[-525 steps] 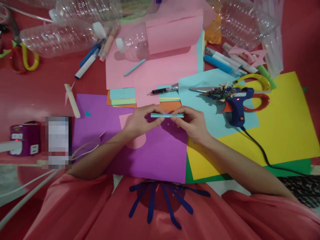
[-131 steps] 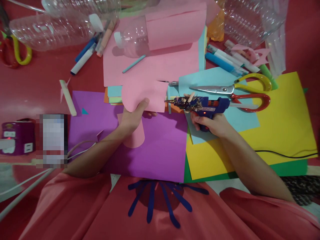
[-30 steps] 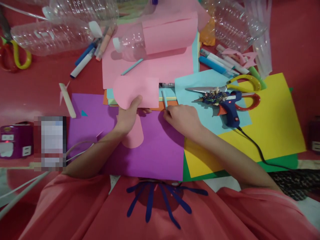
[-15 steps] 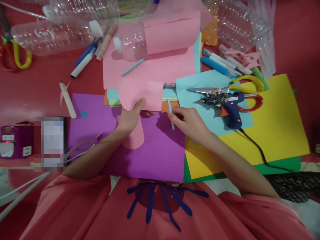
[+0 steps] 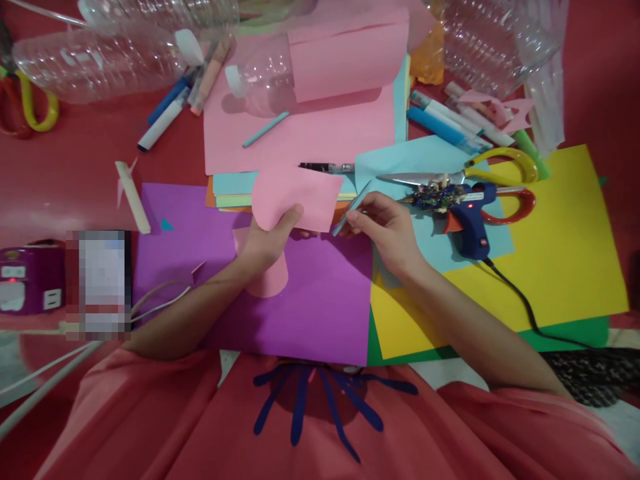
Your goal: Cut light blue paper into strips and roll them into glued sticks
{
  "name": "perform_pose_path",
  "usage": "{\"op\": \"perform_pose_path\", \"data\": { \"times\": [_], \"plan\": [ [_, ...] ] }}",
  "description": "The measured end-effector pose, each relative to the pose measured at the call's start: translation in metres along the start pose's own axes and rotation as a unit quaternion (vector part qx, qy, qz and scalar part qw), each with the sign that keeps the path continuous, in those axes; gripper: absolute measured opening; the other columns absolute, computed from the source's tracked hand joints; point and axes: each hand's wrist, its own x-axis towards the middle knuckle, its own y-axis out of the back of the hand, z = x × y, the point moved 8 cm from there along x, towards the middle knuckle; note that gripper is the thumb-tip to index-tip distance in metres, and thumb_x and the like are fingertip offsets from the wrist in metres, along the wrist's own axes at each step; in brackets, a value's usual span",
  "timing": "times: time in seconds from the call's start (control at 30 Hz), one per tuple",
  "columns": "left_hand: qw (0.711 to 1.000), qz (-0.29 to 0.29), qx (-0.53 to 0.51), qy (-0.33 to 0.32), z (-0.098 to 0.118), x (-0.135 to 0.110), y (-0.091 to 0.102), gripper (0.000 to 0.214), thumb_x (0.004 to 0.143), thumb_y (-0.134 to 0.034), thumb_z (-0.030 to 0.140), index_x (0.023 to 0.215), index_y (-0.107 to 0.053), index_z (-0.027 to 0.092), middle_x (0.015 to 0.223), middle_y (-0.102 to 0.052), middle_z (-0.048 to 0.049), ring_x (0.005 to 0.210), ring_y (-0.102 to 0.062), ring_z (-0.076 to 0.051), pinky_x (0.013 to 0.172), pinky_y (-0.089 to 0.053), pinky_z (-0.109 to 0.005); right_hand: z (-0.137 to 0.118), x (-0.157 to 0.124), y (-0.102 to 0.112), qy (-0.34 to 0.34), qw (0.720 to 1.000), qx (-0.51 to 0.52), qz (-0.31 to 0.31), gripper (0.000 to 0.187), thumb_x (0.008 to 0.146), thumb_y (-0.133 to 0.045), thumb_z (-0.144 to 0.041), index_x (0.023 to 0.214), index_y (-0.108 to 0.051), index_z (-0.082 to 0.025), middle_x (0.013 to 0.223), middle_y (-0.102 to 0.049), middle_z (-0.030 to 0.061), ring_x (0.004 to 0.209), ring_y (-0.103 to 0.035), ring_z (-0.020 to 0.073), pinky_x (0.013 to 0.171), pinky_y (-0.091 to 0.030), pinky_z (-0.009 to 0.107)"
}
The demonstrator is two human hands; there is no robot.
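Observation:
My left hand [image 5: 273,237] pinches a pink paper cutout [image 5: 295,193], rounded at its left end, with the thumb on top and the fingers underneath. In my right hand [image 5: 387,227] a thin light-blue paper strip [image 5: 356,205] is held slanted, just off the cutout's right edge. A second pink cutout [image 5: 270,275] lies on the purple sheet [image 5: 320,307], partly hidden by my left hand. Another light-blue strip [image 5: 266,129] rests on the pink sheet [image 5: 230,143] farther back. A black pen [image 5: 325,167] lies just beyond the held cutout.
A blue glue gun [image 5: 473,220] with a black cord lies beside scissors [image 5: 505,167] at right, over blue and yellow sheets [image 5: 560,247]. Behind are plastic bottles [image 5: 100,63], a pink-wrapped bottle [image 5: 350,60] and markers [image 5: 445,127]. A phone [image 5: 103,283] lies at left.
My left hand has shifted the pink cutout slightly right and toward me, uncovering more of the pen. My right hand has lifted the blue strip and turned it to slant the other way.

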Motion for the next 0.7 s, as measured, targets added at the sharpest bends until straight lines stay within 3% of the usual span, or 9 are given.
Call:
{"op": "perform_pose_path", "data": {
  "times": [0.17, 0.3, 0.53, 0.7],
  "plan": [
    [0.999, 0.049, 0.005, 0.009, -0.004, 0.001, 0.008, 0.022, 0.079, -0.068, 0.039, 0.068, -0.059, 0.022, 0.064, -0.068, -0.0027, 0.079, -0.070, -0.023, 0.075, -0.059, -0.035, 0.002, 0.000, 0.002, -0.009, 1.000, 0.009, 0.006, 0.031, 0.070, -0.079, -0.048, 0.075, -0.063, -0.022, 0.061, -0.064, -0.0037, 0.053, -0.057, 0.0105, 0.055, -0.050, 0.027],
    [0.995, 0.098, 0.002, 0.019, -0.005, 0.001, 0.015, 0.015, 0.073, -0.073, 0.030, 0.082, -0.064, 0.022, 0.081, -0.073, -0.0032, 0.098, -0.070, -0.024, 0.085, -0.059, -0.034, 0.004, 0.000, 0.004, -0.008, 1.000, -0.005, 0.016, 0.027, 0.071, -0.079, -0.039, 0.075, -0.057, -0.023, 0.061, -0.064, -0.0061, 0.054, -0.056, 0.0098, 0.057, -0.049, 0.026],
    [0.997, 0.072, -0.008, -0.027, 0.000, -0.005, 0.011, 0.020, 0.075, -0.072, 0.034, 0.089, -0.066, 0.022, 0.091, -0.075, -0.0043, 0.101, -0.070, -0.024, 0.084, -0.059, -0.032, -0.002, 0.001, 0.003, -0.003, 0.999, -0.044, -0.004, 0.017, 0.074, -0.073, -0.030, 0.067, -0.059, -0.022, 0.061, -0.062, -0.0030, 0.056, -0.058, 0.0113, 0.057, -0.048, 0.027],
    [0.996, 0.080, 0.015, -0.030, -0.002, -0.007, 0.015, 0.024, 0.076, -0.072, 0.043, 0.089, -0.067, 0.022, 0.089, -0.075, -0.0048, 0.100, -0.070, -0.025, 0.082, -0.059, -0.030, 0.001, 0.003, 0.004, -0.019, 0.999, -0.039, -0.007, 0.027, 0.071, -0.077, -0.037, 0.065, -0.055, -0.022, 0.057, -0.058, -0.0050, 0.052, -0.054, 0.0100, 0.052, -0.044, 0.026]
  ]
}}
